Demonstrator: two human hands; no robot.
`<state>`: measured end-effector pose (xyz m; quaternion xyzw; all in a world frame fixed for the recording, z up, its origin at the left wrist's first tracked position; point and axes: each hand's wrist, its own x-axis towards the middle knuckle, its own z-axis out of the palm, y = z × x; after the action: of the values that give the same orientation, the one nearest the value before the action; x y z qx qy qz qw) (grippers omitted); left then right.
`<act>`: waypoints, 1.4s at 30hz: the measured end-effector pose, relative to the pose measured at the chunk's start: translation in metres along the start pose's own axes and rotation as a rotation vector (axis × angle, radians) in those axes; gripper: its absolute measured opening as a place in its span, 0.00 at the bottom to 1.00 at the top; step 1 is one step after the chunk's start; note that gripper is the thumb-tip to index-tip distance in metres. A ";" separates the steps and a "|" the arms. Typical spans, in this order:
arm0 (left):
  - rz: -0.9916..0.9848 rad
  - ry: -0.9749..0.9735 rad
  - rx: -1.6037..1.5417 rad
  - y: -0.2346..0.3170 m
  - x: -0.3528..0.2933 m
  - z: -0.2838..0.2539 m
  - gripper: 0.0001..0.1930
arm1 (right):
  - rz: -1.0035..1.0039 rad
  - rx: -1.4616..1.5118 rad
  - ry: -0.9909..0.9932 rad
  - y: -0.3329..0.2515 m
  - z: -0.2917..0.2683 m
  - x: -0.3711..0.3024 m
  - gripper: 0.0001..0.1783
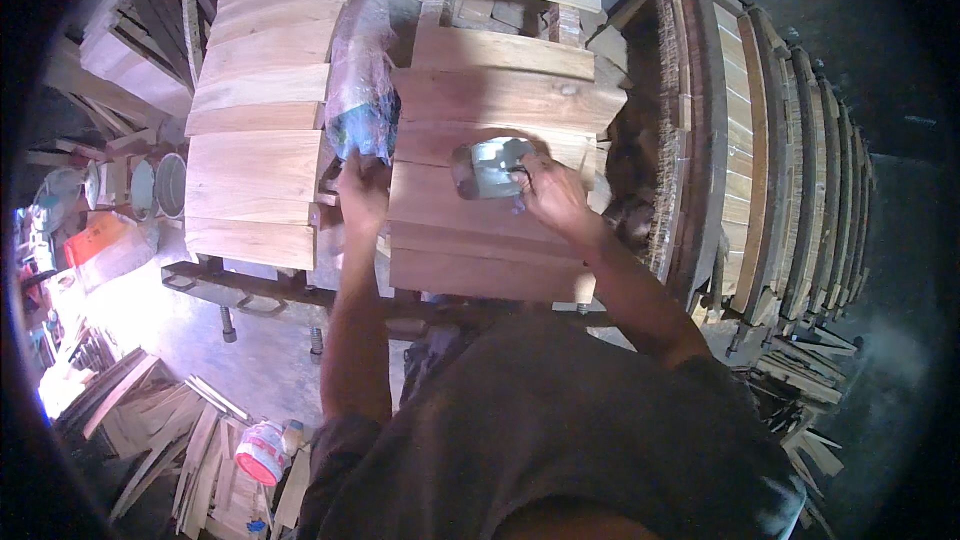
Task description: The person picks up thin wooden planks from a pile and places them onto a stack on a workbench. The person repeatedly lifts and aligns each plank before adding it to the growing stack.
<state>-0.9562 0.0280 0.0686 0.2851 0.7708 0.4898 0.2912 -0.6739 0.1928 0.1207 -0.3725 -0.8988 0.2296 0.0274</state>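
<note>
Two forearms (357,340): reaching forward from a dark shirt (560,410).
Left hand (362,196): fingers at the near end of a plastic-wrapped bundle (362,75); partly hidden, so I cannot tell whether they grip it.
Right hand (555,195): fingers closed on the right side of a pale container (493,172).
Container's place: above the middle boards (480,258); contact unclear.
Bundle's place: between these and the left boards (250,175).
Far right: wooden panels (738,160) in a row.

Wood offcuts (205,440): strewn below-left of the left hand (362,192)
Tub (262,454): also below-left of it
Racks (708,160): right of the right hand (552,192)
</note>
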 end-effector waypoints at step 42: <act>0.690 -0.765 1.138 0.074 0.194 0.149 0.52 | 0.617 1.163 0.120 0.153 0.038 0.018 0.18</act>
<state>-0.9654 0.2828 0.0517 0.7652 0.6170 -0.0519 0.1766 -0.5948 0.2851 0.0186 -0.5495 -0.4773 0.6538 0.2071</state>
